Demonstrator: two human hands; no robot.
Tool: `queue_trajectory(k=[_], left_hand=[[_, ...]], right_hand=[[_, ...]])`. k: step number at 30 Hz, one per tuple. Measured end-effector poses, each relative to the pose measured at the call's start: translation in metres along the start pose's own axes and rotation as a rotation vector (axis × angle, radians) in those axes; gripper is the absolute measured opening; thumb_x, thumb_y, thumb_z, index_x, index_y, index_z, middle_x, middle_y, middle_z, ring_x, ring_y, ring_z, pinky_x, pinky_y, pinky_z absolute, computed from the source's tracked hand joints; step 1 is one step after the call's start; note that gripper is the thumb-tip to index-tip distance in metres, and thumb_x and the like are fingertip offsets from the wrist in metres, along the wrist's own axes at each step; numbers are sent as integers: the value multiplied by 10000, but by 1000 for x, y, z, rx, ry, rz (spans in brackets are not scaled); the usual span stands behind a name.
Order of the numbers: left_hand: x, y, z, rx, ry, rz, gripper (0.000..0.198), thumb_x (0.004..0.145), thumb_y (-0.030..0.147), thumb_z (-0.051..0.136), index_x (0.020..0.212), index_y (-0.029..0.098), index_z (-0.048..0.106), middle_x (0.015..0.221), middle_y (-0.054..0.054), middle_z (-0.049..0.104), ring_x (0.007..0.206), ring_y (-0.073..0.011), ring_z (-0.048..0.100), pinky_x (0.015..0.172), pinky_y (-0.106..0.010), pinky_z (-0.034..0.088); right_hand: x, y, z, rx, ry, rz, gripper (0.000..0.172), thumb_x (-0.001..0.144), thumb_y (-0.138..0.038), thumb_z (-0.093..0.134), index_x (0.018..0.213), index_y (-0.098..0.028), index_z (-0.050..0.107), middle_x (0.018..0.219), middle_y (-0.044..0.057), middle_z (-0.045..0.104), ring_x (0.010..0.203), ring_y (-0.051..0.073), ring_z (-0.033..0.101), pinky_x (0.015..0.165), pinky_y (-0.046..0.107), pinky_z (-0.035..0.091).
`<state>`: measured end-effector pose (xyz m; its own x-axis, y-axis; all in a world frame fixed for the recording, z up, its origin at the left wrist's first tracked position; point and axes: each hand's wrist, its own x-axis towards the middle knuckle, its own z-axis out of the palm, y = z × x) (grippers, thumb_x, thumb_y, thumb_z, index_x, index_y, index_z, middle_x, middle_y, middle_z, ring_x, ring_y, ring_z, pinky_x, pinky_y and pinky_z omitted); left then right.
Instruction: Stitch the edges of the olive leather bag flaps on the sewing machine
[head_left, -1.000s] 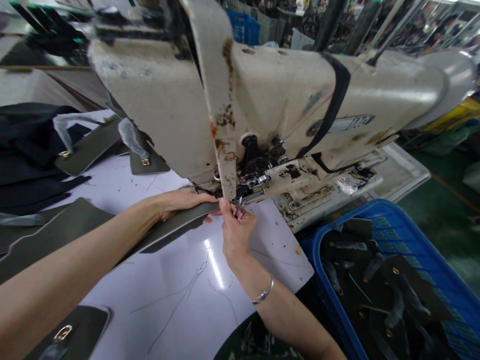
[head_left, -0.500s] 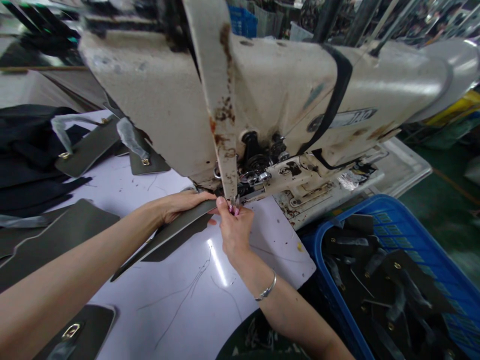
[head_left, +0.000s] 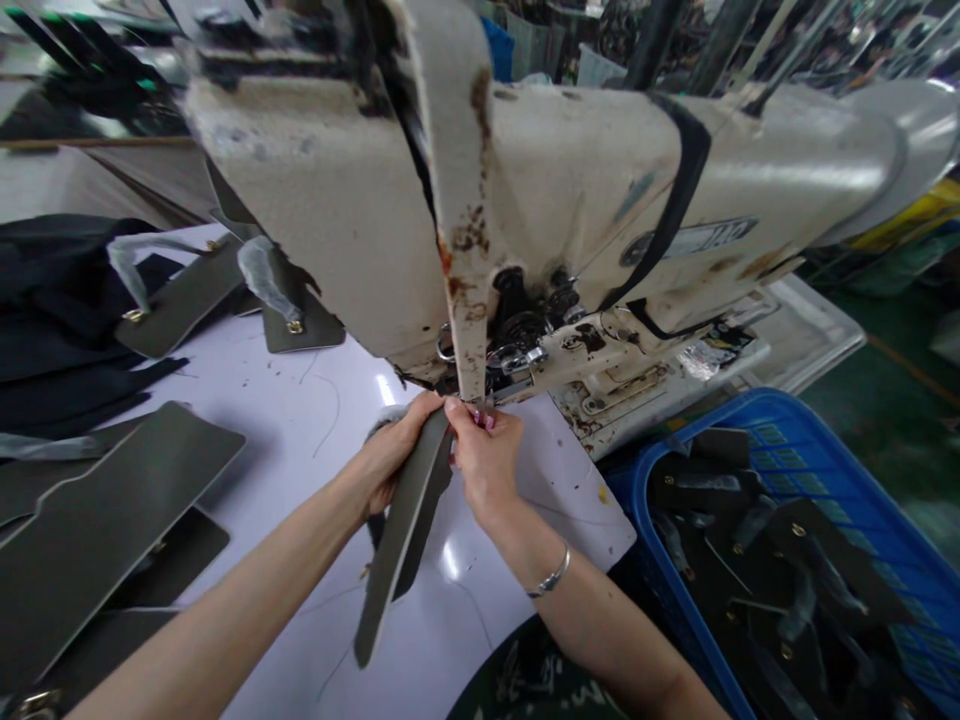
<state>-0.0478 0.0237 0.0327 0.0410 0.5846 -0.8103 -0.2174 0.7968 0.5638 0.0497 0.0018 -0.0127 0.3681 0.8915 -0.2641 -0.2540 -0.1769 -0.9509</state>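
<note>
I've got the L hand (head_left: 397, 455) and R hand (head_left: 486, 465) both closed on a long grey-green bag panel (head_left: 401, 545). L grip's round its upper part, R grip's pinching it up by the needle area, just under the rust-marked faceplate (head_left: 469, 240) of a worn cream industrial sewing machine (head_left: 600, 190). Panel hangs tilted, top end up at the machine, lower tip angled down-left over the white surface (head_left: 315, 400). Can't tell exactly where the top edge meets the needle, fingers (head_left: 469, 415) hide it. Silver bracelet (head_left: 551, 580) on R wrist.

L of the hands, more grey-green panels (head_left: 112, 510) lie overlapping on the surface, a few further back w/ brass buckles (head_left: 294, 326). Black fabric pile (head_left: 52, 330) sits beyond them at far L. R of the machine, just past the surface edge, there's a blue plastic crate (head_left: 720, 425) full of dark panels (head_left: 787, 560) w/ brass fittings, heaped loosely. Green floor (head_left: 885, 400) shows past the crate.
</note>
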Motion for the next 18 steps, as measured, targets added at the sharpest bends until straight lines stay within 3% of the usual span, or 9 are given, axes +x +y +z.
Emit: queue_trajectory(k=[4,8,12,18], left_hand=[[-12,-20,27,-237,80,205,348,726,409,811,982,192,719,660,-48,715,446,-192,645,411,-263,528],[-11,-35,47,-416,120,339,351,775,378,772,1076,213,699,762,-20,738,631,-189,726,569,-248,589],[-8,-42,59,-497,130,380,369,767,414,773,1071,226,680,806,-4,729,707,-176,733,639,-241,590],[-6,-40,67,-554,173,454,340,753,365,775,1050,250,656,797,51,685,641,-101,654,659,-196,560]], right_hand=[[5,-9,-10,-59,-22,9,345,748,-468,737,605,-168,647,504,-30,543,488,120,485,466,231,397],[12,-18,-22,-71,-79,14,340,713,-432,760,571,-165,605,526,-26,551,504,111,483,491,230,401],[19,-27,-31,-111,-155,-8,318,696,-413,776,602,-142,639,569,-3,601,535,121,522,520,234,430],[27,-37,-37,-157,-200,-28,285,671,-363,806,586,-142,647,577,7,623,545,129,544,526,241,433]])
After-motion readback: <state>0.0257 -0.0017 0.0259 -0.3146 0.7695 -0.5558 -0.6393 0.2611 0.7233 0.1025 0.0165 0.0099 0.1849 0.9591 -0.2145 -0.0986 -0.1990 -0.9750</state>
